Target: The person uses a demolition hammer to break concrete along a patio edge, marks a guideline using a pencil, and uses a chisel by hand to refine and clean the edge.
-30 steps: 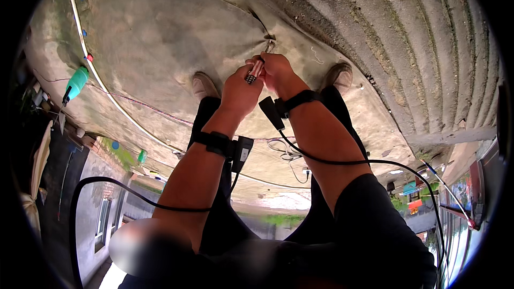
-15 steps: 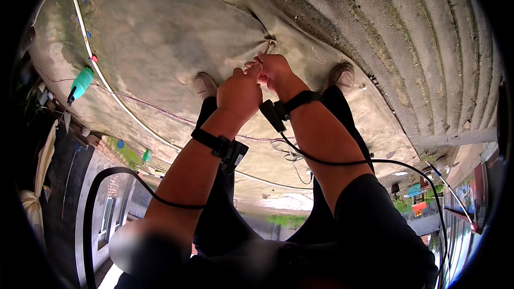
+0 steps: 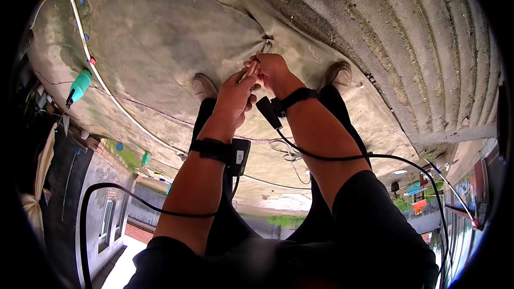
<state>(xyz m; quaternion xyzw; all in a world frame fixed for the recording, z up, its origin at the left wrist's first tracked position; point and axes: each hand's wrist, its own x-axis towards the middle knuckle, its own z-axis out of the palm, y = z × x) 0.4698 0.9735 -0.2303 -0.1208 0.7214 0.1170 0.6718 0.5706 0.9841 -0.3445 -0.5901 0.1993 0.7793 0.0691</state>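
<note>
My two hands meet low over the ground between my shoes. My right hand (image 3: 272, 68) is closed, its fingertips pinched against those of my left. Just beyond it a small thin loop (image 3: 266, 46), perhaps wire or cord, stands at a dark spot in the ground and runs toward my fingers. My left hand (image 3: 235, 93) is closed too, its thumb and forefinger drawn together at my right fingertips and its other fingers curled below. Whatever the fingers hold is too small and too covered to name. Each wrist wears a black strap with a cabled box.
A pale hose (image 3: 107, 88) curves along the left, near a green bottle (image 3: 81, 85). A thin cord (image 3: 155, 108) crosses the ground. Loose cord coils (image 3: 286, 151) lie between my legs. Ridged soil-stained concrete (image 3: 417, 48) rises at the right. Black cables (image 3: 396, 156) trail from my wrists.
My left hand has turned, so its curled fingers now show, and its wrist box has swung to the right. My right hand stays almost in place.
</note>
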